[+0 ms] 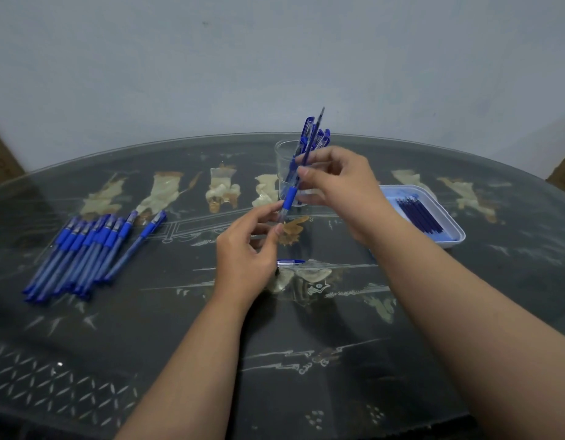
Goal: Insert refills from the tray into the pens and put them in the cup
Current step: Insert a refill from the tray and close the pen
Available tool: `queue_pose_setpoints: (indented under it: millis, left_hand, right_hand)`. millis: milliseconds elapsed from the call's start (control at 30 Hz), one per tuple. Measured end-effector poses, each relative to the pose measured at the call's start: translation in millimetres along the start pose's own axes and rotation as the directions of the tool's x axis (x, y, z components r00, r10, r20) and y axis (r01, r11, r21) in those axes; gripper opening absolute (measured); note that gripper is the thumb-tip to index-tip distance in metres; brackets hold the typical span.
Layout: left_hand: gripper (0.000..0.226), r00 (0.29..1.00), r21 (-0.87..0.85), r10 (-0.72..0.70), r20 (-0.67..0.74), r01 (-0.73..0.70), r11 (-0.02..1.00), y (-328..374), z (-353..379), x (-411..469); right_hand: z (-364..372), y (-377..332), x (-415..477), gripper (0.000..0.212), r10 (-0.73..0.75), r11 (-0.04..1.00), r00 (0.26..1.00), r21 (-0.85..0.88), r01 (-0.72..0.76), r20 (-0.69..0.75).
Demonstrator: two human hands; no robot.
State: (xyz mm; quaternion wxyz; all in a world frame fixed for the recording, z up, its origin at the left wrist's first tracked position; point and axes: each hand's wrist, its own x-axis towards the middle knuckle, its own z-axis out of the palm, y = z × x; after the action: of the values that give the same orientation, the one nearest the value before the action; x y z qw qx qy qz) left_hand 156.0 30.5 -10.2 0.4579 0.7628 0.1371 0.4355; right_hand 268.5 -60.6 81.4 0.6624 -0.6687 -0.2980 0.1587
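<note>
My left hand (248, 249) pinches the lower end of a blue pen barrel (289, 198) that slants upward over the table's middle. My right hand (336, 182) grips a dark refill (316, 128) that sticks out of the barrel's top. Behind them stands a clear plastic cup (282, 160) holding several blue capped pens (319, 136). A white tray (449, 220) at the right holds several dark blue refills (419, 214). A row of several blue pens (84, 252) lies at the left. A pen cap (290, 262) lies beside my left wrist.
The dark glass-topped table (306, 344) has pale inlaid figures along its far side. A grey wall stands close behind the table. Brown furniture edges show at the far left and far right corners.
</note>
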Motion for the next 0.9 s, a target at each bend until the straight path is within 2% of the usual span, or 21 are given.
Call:
queue_pose_setpoints:
  millis: [100,333,900]
  left_hand:
    - [0.049,1.000,-0.022,-0.012,-0.013,0.012,1.000,0.8,-0.2,0.1]
    - [0.048,0.999,-0.025,-0.037,-0.028,0.036,0.999,-0.2,-0.1,0.9]
    - [0.050,0.998,-0.015,-0.038,-0.043,0.037,0.999,2.0,-1.1,-0.6]
  right_hand:
    - [4.7,7.7,-1.8,0.006,0.036,0.999,0.999,-0.040,-0.035,0.032]
    - [9.5,11.9,-4.7,0.014,0.021,0.998,1.000,-0.068,-0.020,0.019]
    - [12.4,7.0,-14.7,0.013,-0.011,1.000,1.000,-0.005,0.011,0.024]
